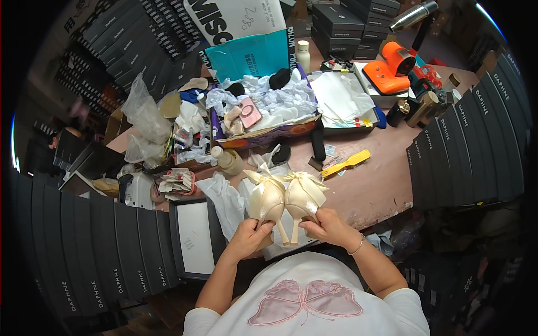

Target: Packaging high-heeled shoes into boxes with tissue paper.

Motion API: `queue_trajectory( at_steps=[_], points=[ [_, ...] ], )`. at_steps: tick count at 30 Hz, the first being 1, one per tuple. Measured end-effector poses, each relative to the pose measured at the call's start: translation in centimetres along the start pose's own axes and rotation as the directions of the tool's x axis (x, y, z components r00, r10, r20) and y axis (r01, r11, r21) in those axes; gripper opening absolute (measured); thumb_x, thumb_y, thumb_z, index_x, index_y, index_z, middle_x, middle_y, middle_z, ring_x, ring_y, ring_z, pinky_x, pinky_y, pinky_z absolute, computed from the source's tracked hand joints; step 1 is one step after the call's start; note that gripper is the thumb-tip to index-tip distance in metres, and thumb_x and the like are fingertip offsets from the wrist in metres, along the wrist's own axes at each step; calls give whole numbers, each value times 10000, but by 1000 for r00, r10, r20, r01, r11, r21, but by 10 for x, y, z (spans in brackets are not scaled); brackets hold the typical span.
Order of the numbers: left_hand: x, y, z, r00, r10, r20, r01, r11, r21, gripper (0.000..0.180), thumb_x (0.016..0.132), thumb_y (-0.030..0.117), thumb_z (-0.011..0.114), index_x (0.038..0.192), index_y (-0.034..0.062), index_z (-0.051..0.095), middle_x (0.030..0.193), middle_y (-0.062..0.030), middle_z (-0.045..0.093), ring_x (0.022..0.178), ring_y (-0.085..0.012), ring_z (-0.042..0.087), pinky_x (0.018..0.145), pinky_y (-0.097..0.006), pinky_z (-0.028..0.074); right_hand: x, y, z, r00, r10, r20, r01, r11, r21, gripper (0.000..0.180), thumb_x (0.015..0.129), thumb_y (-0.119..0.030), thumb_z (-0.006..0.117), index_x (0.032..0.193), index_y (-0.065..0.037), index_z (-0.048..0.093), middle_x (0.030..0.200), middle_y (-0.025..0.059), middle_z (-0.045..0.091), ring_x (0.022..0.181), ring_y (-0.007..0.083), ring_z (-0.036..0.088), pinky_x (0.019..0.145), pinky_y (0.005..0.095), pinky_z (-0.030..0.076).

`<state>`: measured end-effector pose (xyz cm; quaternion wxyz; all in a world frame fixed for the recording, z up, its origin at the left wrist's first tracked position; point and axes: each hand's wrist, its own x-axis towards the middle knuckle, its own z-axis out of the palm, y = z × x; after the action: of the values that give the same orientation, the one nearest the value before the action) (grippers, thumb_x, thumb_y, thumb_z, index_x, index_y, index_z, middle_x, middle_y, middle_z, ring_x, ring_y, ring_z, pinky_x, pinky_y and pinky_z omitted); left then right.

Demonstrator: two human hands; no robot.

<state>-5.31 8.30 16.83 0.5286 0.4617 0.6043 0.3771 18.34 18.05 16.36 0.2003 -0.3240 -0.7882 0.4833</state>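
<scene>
Side by side over the table's front edge I hold a pair of cream satin high-heeled shoes with bows at the back. My left hand [250,237] is closed round the left high-heeled shoe [265,200], thumb near its heel. Closed round the right high-heeled shoe [302,197] is my right hand [327,228], with a bracelet on that wrist. Both slim heels point toward me, and the backs of the shoes face up. My palms hide the front parts. White tissue paper [223,197] lies beside and beneath the shoes.
An open box lid [194,235] is left of my hand. Dark shoebox stacks [476,140] flank both sides. Behind the shoes are a yellow-handled tool [347,163], a bottle [227,161] and a carton of crumpled paper [263,137]. An orange device [386,77] stands at the back right.
</scene>
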Motion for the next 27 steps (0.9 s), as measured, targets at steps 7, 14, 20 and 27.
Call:
queue_trajectory(
  at_steps=[7, 14, 20, 27],
  points=[
    [12, 14, 19, 989, 149, 18, -145, 919, 366, 248, 873, 175, 614, 1039, -9, 612, 883, -150, 605, 782, -282, 599, 700, -366, 465, -5, 124, -15, 985, 128, -113, -158, 932, -325, 262, 852, -267, 637, 923, -15, 638, 877, 220, 633, 784, 389, 620, 688, 464, 488],
    [-6, -17, 14, 958, 281, 55, -231, 644, 729, 280, 810, 202, 647, 1049, 59, 615, 933, -118, 592, 903, -302, 571, 784, -399, 455, 28, 65, -12, 987, 146, -68, -97, 877, 470, 558, 805, -266, 716, 1248, 21, 533, 1166, 136, 613, 1091, 192, 562, 909, 313, 452],
    [-17, -19, 11, 853, 256, 455, -502, 638, 583, 304, 825, 246, 619, 1087, 93, 601, 887, -94, 608, 902, -297, 585, 765, -396, 448, 8, 32, 27, 706, 239, 667, -690, 441, 573, 409, 752, -86, 681, 1137, 26, 603, 1087, 108, 625, 1023, 165, 581, 866, 287, 477],
    [76, -67, -206, 925, 89, -368, 313, 367, 876, 628, 799, 429, 663, 1238, 10, 500, 1123, -215, 606, 1030, -388, 584, 889, -482, 443, -43, 35, 5, 909, 236, 342, -409, 362, 837, 425, 711, -185, 722, 1046, 66, 646, 1179, 170, 569, 1102, 265, 549, 986, 400, 418]
  ],
)
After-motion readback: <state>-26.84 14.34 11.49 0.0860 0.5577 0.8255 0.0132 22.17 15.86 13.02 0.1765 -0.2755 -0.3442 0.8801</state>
